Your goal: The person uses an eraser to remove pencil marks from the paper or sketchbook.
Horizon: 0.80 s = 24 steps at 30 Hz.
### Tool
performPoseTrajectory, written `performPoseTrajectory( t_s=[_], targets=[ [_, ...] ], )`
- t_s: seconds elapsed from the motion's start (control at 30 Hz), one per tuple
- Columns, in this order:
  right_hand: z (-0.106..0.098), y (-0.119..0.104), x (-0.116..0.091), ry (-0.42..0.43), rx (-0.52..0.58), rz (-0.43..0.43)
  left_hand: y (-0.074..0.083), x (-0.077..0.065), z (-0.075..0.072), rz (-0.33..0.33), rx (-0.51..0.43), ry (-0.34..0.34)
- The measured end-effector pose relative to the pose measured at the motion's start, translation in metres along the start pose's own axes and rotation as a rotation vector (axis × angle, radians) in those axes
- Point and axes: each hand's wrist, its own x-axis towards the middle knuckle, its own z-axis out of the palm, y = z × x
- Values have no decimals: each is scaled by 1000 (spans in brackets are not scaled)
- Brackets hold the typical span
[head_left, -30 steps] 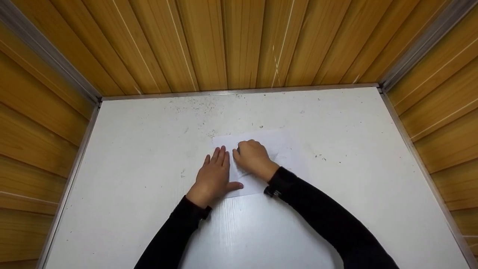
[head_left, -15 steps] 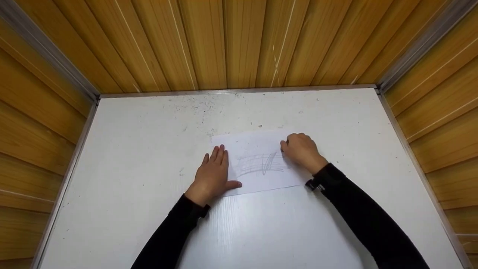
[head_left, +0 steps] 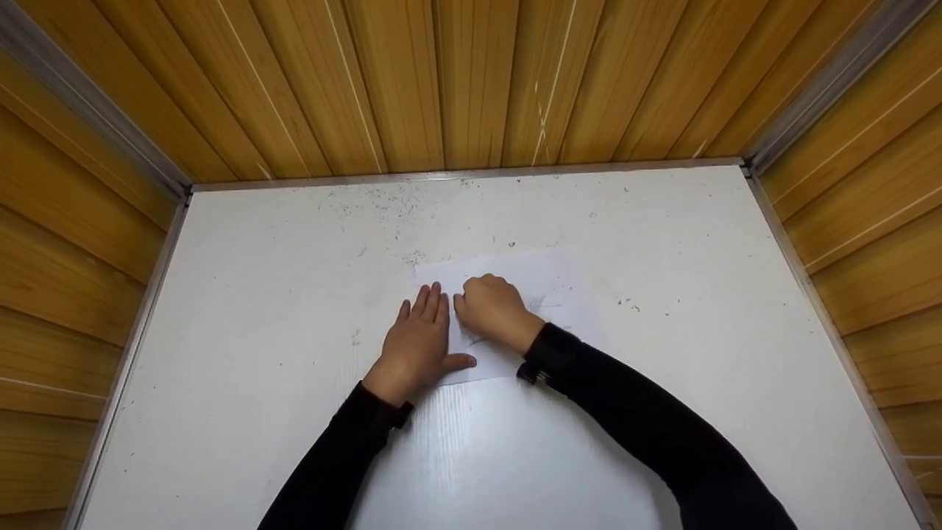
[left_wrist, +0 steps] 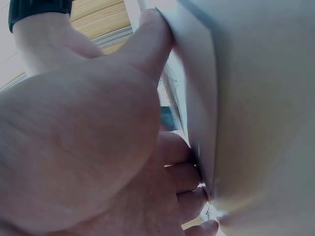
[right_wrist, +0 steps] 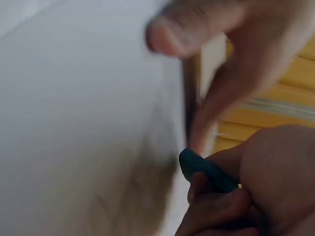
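Observation:
A sheet of white paper (head_left: pixel 563 276) with grey pencil lines (head_left: pixel 546 305) lies on the white table. My left hand (head_left: pixel 418 338) rests on the paper's left side, fingers straight and thumb spread out. Close to its right, my right hand (head_left: pixel 497 308) grips a small teal eraser (right_wrist: pixel 206 169) over the sheet. In the right wrist view the eraser's rounded end pokes out between thumb and fingers, near the paper. From above, the right hand covers the eraser and many of the lines. The left wrist view shows a bit of teal (left_wrist: pixel 168 118) beyond the left thumb.
Dark crumbs (head_left: pixel 401 202) are scattered over the table's far left part, with more crumbs (head_left: pixel 629 304) right of the paper. Wood-look panels (head_left: pixel 471 88) wall in the table at the back and both sides, along a metal edge strip (head_left: pixel 441 176).
My right hand, with the eraser, was near the left hand, swept to the paper's right side, and is now back at the left. The left hand has stayed in place.

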Motion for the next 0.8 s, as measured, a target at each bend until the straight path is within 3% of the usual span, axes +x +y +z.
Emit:
performPoseTrajectory(
  t_s=[0.13, 0.4, 0.5, 0.63, 0.8],
  targets=[
    [-7, 20, -2, 20, -25, 23, 1, 3, -2, 2, 12, 6],
    [-44, 106, -30, 22, 38, 177, 3, 4, -4, 0, 29, -4],
    [-50, 124, -38, 9, 36, 224, 3, 3, -1, 8, 27, 0],
    [-45, 116, -37, 14, 50, 231, 3, 2, 1, 2, 38, -7],
    [-27, 60, -23, -17, 84, 165, 0, -1, -2, 6, 33, 4]
  ],
)
